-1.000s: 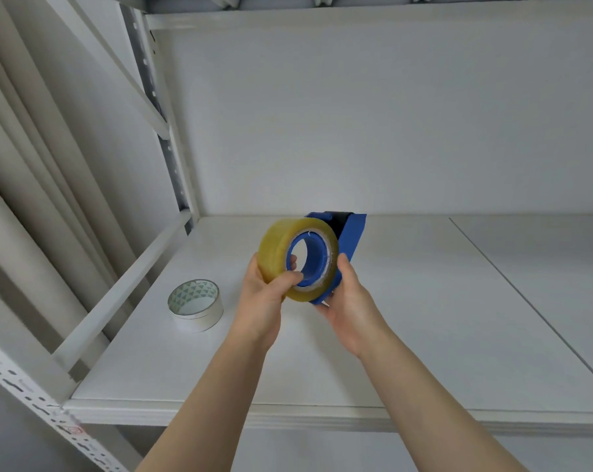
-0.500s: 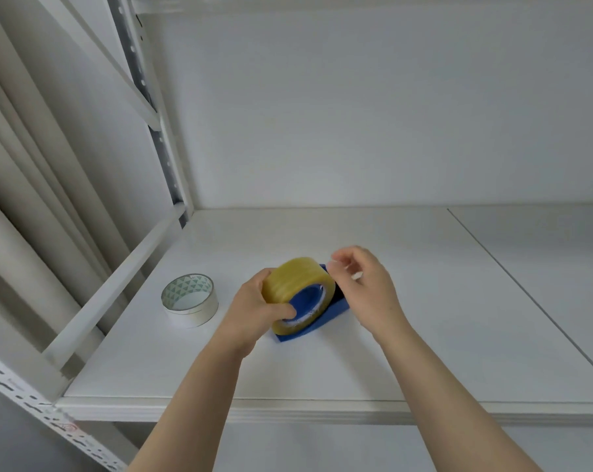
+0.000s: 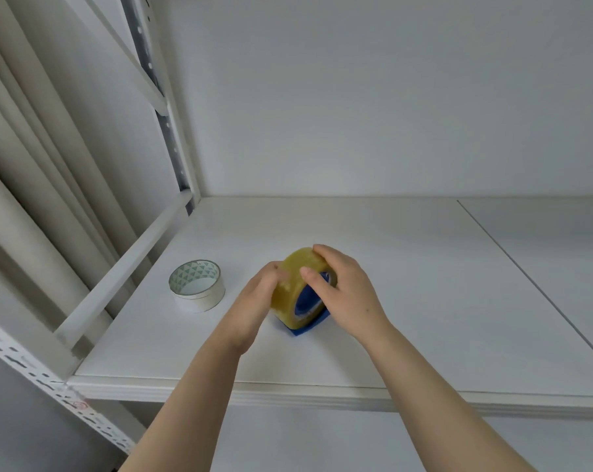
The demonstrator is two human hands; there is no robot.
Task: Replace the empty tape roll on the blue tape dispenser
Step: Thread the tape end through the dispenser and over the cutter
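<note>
A yellowish clear tape roll (image 3: 290, 294) sits on the hub of the blue tape dispenser (image 3: 307, 299), which rests on the white shelf (image 3: 407, 284). My left hand (image 3: 254, 301) presses against the roll's left side. My right hand (image 3: 343, 287) lies over the roll's top and right side, fingers on the tape's outer face; it hides most of the dispenser's body. Only the blue hub and a blue corner at the bottom show. An empty white cardboard core (image 3: 197, 285) with a triangle pattern inside stands on the shelf to the left, apart from both hands.
A white rail (image 3: 124, 267) and a perforated steel upright (image 3: 165, 124) bound the shelf's left side. The white back wall rises behind. A seam (image 3: 527, 277) splits the shelf board on the right. The shelf's front edge (image 3: 322, 393) runs below my forearms.
The dispenser with the roll came down from mid-air onto the shelf. My right hand let go of the dispenser's back and moved over the top of the roll.
</note>
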